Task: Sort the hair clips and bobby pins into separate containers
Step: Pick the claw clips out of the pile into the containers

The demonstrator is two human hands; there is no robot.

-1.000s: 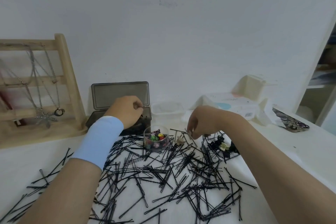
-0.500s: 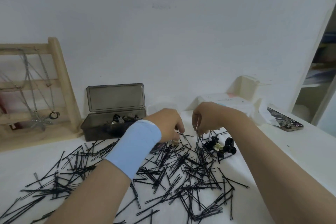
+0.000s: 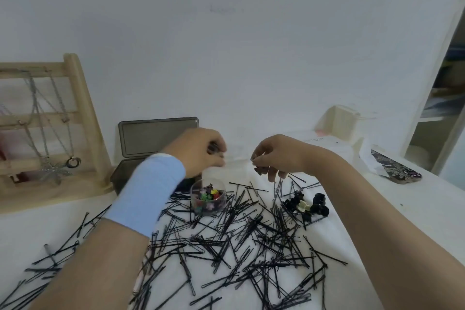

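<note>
My left hand (image 3: 201, 151) hovers curled over the dark box (image 3: 153, 156) at the table's (image 3: 415, 209) back edge; I can't tell what it grips. My right hand (image 3: 279, 156) pinches a small clip (image 3: 259, 170) above the scattered bobby pins (image 3: 239, 239), beside the clear cup (image 3: 207, 199).

Wooden necklace rack (image 3: 83, 118), phone (image 3: 400, 171), white table (image 3: 415, 211).

We're looking at black bobby pins (image 3: 241, 241) lying scattered and crisscrossing flat over the white table. A small clear round tub (image 3: 207, 199) is standing upright among them, holding tiny multicoloured hair clips (image 3: 209, 194). Right of it, black claw clips (image 3: 305, 205) and one cream clip are sitting clustered. Behind, a dark grey box (image 3: 153, 158) is standing open.
</note>
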